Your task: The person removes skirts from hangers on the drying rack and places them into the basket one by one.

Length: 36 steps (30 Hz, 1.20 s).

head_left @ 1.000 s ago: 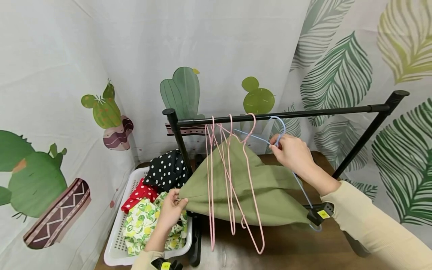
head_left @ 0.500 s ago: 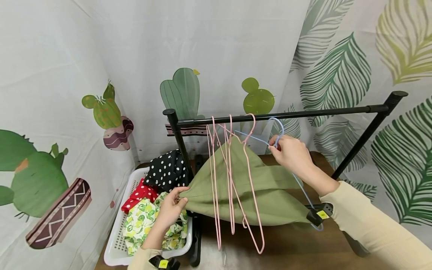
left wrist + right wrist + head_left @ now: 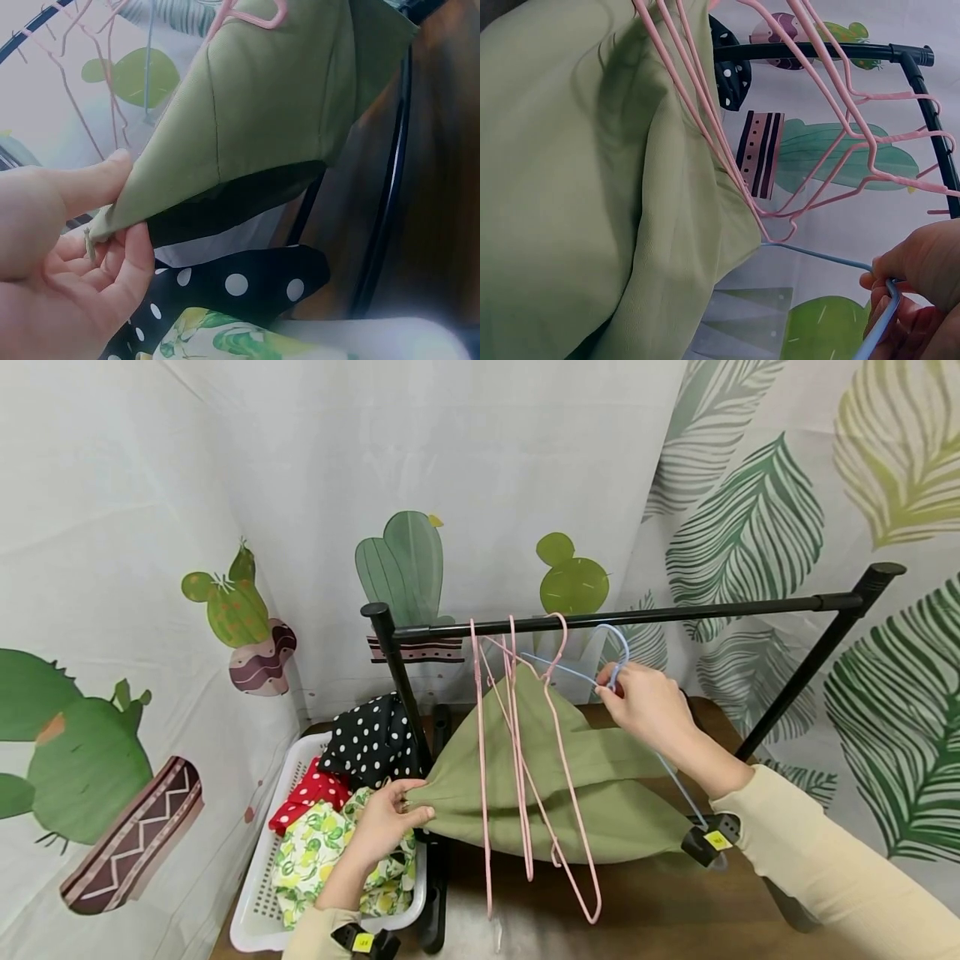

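My left hand (image 3: 381, 823) pinches a gathered corner of an olive green garment (image 3: 262, 97) between thumb and fingers. A small tie or loop hangs at that corner in the left wrist view. My right hand (image 3: 647, 695) grips a light blue hanger (image 3: 621, 647) just below its hook. The hook's top is close to the rack's rail; I cannot tell whether they touch. One arm of the blue hanger runs to the garment's peak (image 3: 742, 238). The garment spreads between both hands, behind several pink hangers (image 3: 564, 752). Its exact kind is unclear.
The pink hangers hang from the black rail (image 3: 720, 610) of a clothes rack on a brown tabletop (image 3: 637, 910). At left, a white basket (image 3: 251, 893) holds a black polka-dot cloth (image 3: 371, 735), a red dotted cloth (image 3: 311, 797) and a lemon-print cloth (image 3: 318, 852).
My left hand has shifted slightly right with the garment corner, its thumb reaching further over the cloth. The pink hangers have swung right. My right hand and the blue hanger have dropped slightly.
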### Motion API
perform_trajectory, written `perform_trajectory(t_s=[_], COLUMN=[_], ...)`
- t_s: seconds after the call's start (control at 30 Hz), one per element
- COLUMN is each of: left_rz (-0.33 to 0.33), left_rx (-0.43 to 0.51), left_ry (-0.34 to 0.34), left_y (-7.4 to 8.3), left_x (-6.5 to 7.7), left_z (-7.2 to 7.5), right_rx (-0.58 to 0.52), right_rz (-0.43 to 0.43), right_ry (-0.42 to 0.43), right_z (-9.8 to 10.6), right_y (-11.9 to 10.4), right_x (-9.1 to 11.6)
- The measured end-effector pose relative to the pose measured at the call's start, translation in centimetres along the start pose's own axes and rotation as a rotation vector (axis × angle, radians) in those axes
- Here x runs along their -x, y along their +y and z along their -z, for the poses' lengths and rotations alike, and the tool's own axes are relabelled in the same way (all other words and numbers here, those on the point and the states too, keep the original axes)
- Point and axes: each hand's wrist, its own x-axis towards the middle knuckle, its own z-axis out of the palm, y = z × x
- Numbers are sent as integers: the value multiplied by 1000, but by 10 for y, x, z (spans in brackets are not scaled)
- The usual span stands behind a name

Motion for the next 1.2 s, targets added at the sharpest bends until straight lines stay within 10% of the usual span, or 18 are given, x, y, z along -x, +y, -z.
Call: perform_trajectory(t_s=[0.3, 0.67, 0.97, 1.2], left_rz=[-155, -297, -232, -163], left_rx=[-355, -387, -121, 110], left_ry=[91, 183, 44, 94], left_y=[-3, 2, 0, -2], left_x=[-4, -2, -4, -6], left_z=[-3, -4, -1, 3], right_rx=[-9, -12, -4, -22], right_rz=[-12, -23, -15, -21], right_ry=[-6, -29, -18, -29], right_z=[-1, -3, -5, -5], right_y=[1, 2, 2, 2], right_x=[0, 2, 2, 1])
